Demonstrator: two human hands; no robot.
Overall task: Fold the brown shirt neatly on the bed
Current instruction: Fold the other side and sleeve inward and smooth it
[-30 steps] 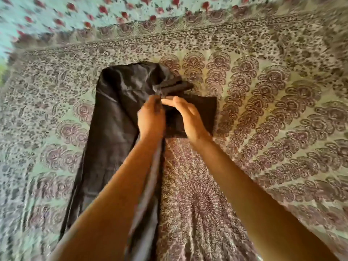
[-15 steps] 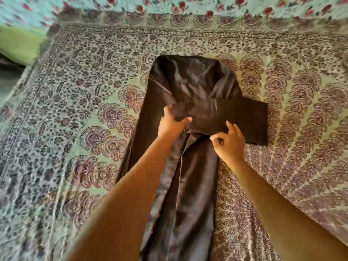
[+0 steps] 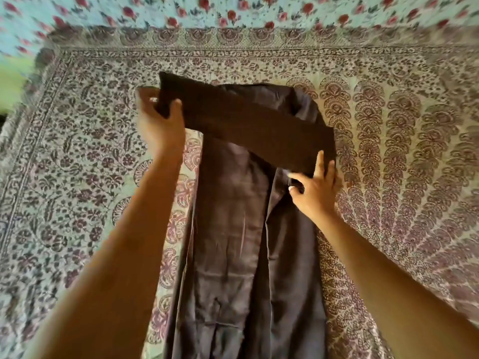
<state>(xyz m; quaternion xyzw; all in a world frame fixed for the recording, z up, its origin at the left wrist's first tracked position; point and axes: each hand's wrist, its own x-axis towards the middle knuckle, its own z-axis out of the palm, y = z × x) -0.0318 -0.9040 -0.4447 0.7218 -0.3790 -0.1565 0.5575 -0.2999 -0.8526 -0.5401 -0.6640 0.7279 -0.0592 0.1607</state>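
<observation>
The brown shirt (image 3: pixel 233 229) lies lengthwise on the bed as a narrow strip, its collar end far from me. One sleeve (image 3: pixel 248 117) stretches as a dark band across the upper body of the shirt, from upper left to lower right. My left hand (image 3: pixel 160 123) grips the sleeve's cuff end, held out past the shirt's left edge. My right hand (image 3: pixel 315 187) rests on the shirt's right side where the sleeve meets it, fingers spread and pressing, thumb pinching a bit of cloth.
A patterned purple and pale green bedspread (image 3: pixel 388 151) covers the bed all around the shirt. Beyond its border at the far edge lies a light blue cloth with red flowers (image 3: pixel 233 11). A green patch (image 3: pixel 13 81) shows at the far left.
My left hand has pulled the sleeve end leftward across the shirt, past its left edge. My right hand has shifted right to the sleeve's base. The view has moved closer.
</observation>
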